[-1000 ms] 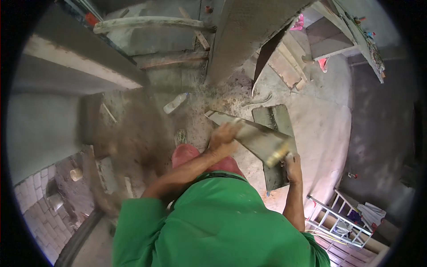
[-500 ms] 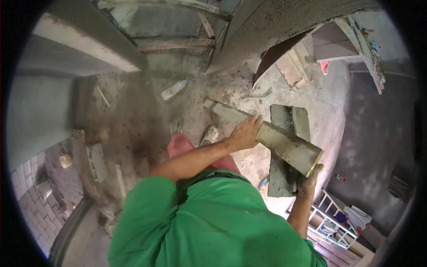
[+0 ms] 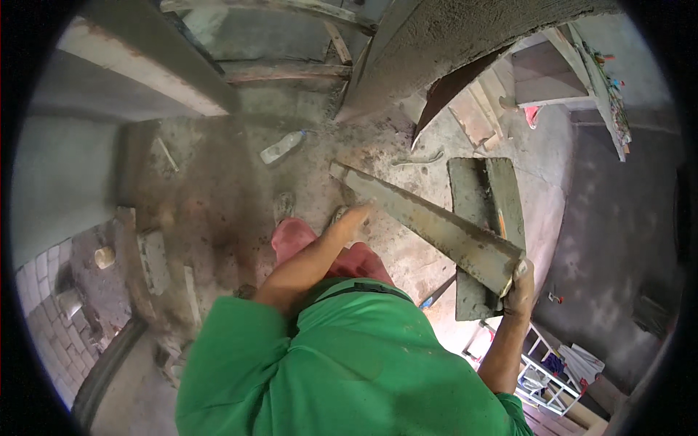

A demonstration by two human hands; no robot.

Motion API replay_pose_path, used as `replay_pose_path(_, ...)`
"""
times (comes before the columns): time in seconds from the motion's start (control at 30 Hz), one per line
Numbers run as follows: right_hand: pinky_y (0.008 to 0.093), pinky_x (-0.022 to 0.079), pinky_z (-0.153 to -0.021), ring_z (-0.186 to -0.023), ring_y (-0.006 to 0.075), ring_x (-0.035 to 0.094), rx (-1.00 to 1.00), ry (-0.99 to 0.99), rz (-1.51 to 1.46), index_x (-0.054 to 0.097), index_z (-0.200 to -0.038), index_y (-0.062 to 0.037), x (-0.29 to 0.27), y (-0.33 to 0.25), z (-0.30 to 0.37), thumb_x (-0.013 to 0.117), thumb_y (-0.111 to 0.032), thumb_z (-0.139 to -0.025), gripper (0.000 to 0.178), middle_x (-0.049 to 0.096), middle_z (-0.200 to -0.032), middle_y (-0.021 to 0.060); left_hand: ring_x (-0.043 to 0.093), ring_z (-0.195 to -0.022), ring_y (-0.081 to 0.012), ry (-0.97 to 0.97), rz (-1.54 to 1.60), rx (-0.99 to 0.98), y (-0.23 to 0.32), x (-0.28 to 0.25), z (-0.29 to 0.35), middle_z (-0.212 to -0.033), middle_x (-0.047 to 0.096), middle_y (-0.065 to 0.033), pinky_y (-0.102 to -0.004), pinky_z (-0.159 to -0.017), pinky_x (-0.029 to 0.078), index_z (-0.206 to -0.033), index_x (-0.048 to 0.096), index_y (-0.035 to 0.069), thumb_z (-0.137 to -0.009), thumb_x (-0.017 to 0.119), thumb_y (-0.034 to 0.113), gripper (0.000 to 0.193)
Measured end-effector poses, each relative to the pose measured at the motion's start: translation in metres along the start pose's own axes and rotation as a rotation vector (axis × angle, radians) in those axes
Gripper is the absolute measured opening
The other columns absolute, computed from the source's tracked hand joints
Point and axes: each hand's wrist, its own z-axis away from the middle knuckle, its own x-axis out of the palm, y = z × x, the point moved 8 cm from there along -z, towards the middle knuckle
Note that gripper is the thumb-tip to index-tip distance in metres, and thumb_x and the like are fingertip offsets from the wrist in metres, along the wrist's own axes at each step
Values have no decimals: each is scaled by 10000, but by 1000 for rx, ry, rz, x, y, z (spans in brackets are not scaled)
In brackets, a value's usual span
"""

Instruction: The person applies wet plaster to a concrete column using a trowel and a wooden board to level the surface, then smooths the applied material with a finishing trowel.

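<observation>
A long cement-smeared wooden plank (image 3: 436,227) slants across in front of me, its narrow end pointing far left. Its near right end is gripped by my right hand (image 3: 519,289), with the thumb over the edge. My left hand (image 3: 356,216) is closed at the near edge of the plank, toward the narrow end; part of its fingers is hidden there. Under the plank, to the right, lies a grey mortar-coated board (image 3: 469,182) with a lengthwise groove, partly covered by the plank.
A plastic bottle (image 3: 282,147) lies on the floor ahead, with a bent strip (image 3: 417,159) to its right. A blue-handled tool (image 3: 429,300) is beside the mortar-coated board. A white metal ladder-like frame (image 3: 542,363) is at lower right. A plastered column (image 3: 414,58) stands ahead.
My left hand has slid from the plank's middle toward its narrow end and down to the near edge. The plank has turned slightly; my right hand still holds its end.
</observation>
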Motion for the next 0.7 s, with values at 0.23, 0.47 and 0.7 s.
replay_pose_path(0.23, 348, 395, -953, -985, 223, 606, -243, -332, 234, 670, -1095, 32, 67, -72, -10, 617, -755, -698, 883, 665, -1049, 134, 562, -1039, -322, 65, 598, -147, 30, 3, -31, -1175, 582, -133, -536, -880, 457, -1165, 540, 53, -935, 458, 539, 544)
replay_pose_path(0.47, 344, 477, -886, -1011, 221, 599, -331, -296, 24, 501, -1289, 69, 31, -93, -29, 648, -376, -864, 632, 571, -1218, 185, 571, -985, -314, -55, 1050, 115, 69, 7, -14, -1093, 531, -157, -519, -849, 509, -1174, 474, 54, -986, 408, 400, 400)
replay_pose_path(0.7, 351, 472, -882, -1041, 251, 589, -122, -65, 733, 445, -1351, 39, -39, -33, -62, 643, -227, -880, 576, 584, -1225, 141, 589, -995, -304, -132, 1404, 221, 131, -5, -34, -1111, 564, -106, -518, -832, 542, -1172, 482, 98, -978, 419, 416, 377)
